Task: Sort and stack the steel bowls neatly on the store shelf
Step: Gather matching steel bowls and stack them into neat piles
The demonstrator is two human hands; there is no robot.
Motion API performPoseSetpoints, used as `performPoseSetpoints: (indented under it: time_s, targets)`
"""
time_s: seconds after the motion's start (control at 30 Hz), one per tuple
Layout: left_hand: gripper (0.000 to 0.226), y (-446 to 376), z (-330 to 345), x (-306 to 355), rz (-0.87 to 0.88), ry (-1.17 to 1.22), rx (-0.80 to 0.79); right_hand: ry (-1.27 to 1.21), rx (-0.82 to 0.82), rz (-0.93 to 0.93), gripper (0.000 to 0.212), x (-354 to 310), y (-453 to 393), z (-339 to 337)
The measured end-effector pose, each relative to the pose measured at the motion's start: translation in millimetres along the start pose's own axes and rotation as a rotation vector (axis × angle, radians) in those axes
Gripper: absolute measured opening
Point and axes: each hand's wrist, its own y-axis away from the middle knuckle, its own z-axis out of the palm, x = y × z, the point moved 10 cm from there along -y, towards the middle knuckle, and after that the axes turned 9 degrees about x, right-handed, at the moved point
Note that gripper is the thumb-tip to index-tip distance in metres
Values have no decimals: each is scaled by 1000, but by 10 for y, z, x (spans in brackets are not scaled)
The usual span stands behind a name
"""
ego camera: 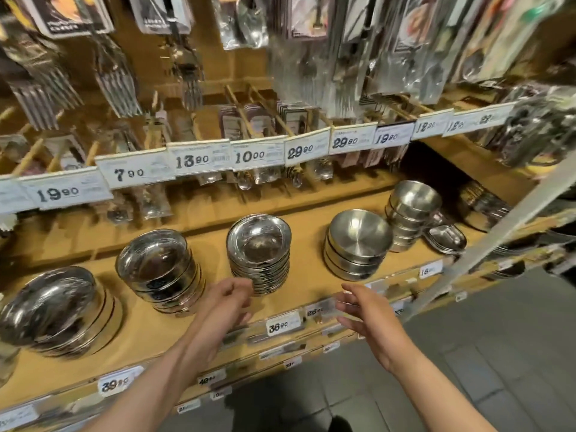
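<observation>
Both hands are out over the front edge of the shelf (299,210), palms turned toward each other, holding nothing.

My left hand (223,310) sits at about 6 o'clock in the view. Fingers loosely curled, fingertips near the base of the wide-rimmed stack (259,252), just at its front-left side; motion blur keeps me from telling whether they touch it. No bowl is enclosed by the fingers.

My right hand (364,313) is at roughly 5 o'clock, fingers extended and slightly spread, relaxed. It hovers above the price strip (282,325) on the shelf's front lip, apart from the bowls. The matte stack (358,244) lies at its 12 o'clock, beyond the fingertips, not in contact.

Steel bowls on the shelf, from 9 o'clock round to 3 o'clock:
- large shiny stack (59,310), far left, leaning toward me
- medium shiny stack (159,269), tilted a little
- wide-rimmed stack, centre, many shallow bowls, upright
- matte stack, a few deeper brushed bowls
- small tall stack (411,210), behind and right of the matte one
- oval dishes (447,238), low pile beside the small tall stack

All stacks stand apart from one another on the shelf board. Above them, at 12 o'clock, a row of price tags (249,157) runs across, with packaged cutlery (115,82) hanging higher up.
</observation>
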Motion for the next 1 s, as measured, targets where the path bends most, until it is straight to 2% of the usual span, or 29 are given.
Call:
performPoseSetpoints:
  time_s: [0.23,0.4,0.6,0.77,0.87,0.93,1.0]
  targets:
    - [14,2,1241,-50,-107,21,-64,-15,33,46,28,-208,-544,-985]
    - [19,-45,1840,-78,-175,65,-25,30,24,61,23,-253,-991,-1419]
    - [12,-177,2143,116,-156,28,27,134,-71,24,48,-439,-1550,-1267]
    - [59,-352,2273,200,-168,75,84,218,-105,-108,64,-642,-1845,-943]
    - [69,-431,2371,216,-161,56,104,177,-167,-88,56,-570,-1899,-802]
    - [60,-487,2442,214,-146,35,109,161,-189,-99,45,-532,-1922,-754]
    - [40,-548,2474,208,-129,45,125,186,-170,-122,38,-510,-1963,-751]
